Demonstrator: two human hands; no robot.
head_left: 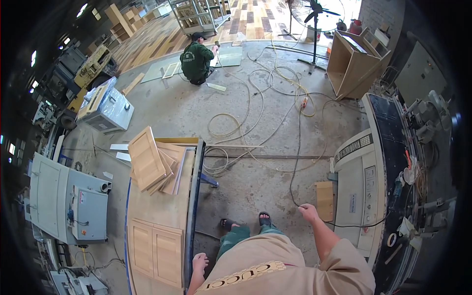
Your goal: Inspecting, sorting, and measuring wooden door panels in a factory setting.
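Observation:
My right hand (308, 212) is closed around a black power cable (293, 189), to the left of the grey woodworking machine. From the fist, the cable runs forward over the floor on one side; on the other, a length passes back toward the machine at right. My left hand (199, 263) hangs beside the right edge of the worktable (169, 209), loosely open with nothing visible in it. On that table lie a stack of wooden cabinet doors (150, 160) at the far end and two panelled doors (156, 250) nearer to me.
Cables and a yellow hose (275, 73) loop across the concrete ahead. Beyond, a person in dark green (195, 61) crouches by panels. A wooden cabinet (351, 64) and a fan (316, 29) stand far right. Grey machines (73, 199) (356, 191) flank me.

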